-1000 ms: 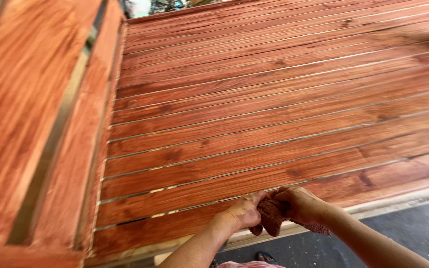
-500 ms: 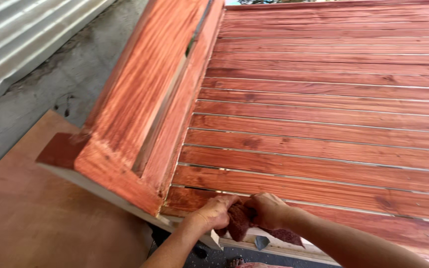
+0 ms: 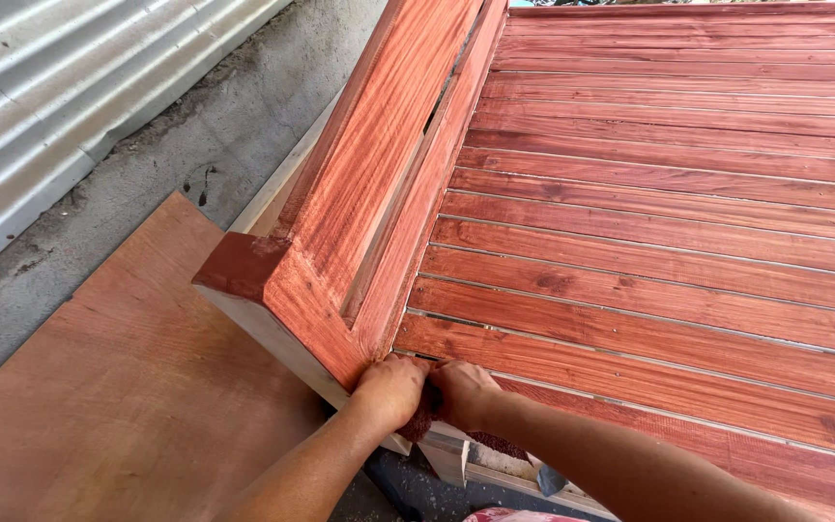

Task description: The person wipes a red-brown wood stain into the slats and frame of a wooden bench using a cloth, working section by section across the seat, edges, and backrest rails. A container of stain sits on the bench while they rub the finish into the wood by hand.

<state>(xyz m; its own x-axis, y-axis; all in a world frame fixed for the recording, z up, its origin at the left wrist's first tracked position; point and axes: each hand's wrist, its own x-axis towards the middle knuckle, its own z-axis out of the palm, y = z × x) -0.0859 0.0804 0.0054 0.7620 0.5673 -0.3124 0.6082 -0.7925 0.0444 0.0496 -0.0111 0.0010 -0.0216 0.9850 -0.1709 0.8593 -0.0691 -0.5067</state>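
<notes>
We see a big wooden bed frame painted with a red-brown stain. It fills most of the view. Its flat part is made of many long slats lying side by side, with thin pale gaps between them. The wood grain shows as dark wavy lines, and the surface looks smooth and a little shiny.

Along the left edge of the slats stands a thick side board. It is tilted up and has a long narrow slot down its middle. Its near corner is stained on top, but the underside is still pale, bare wood.

Left of the frame lies a flat sheet of plywood, brown and dull. Past it is a rough grey concrete floor with dark marks. In the far left corner there is a wavy metal sheet, grey with round ridges.

Our two hands meet at the near corner of the frame, where the side board joins the first slat. The left hand is curled up tight and presses against the corner. The right hand is curled too, right beside it and touching it. Between them we hold a small dark red rag, bunched up and soft. It sits at the near edge of the frame, mostly hidden by our fingers.
</notes>
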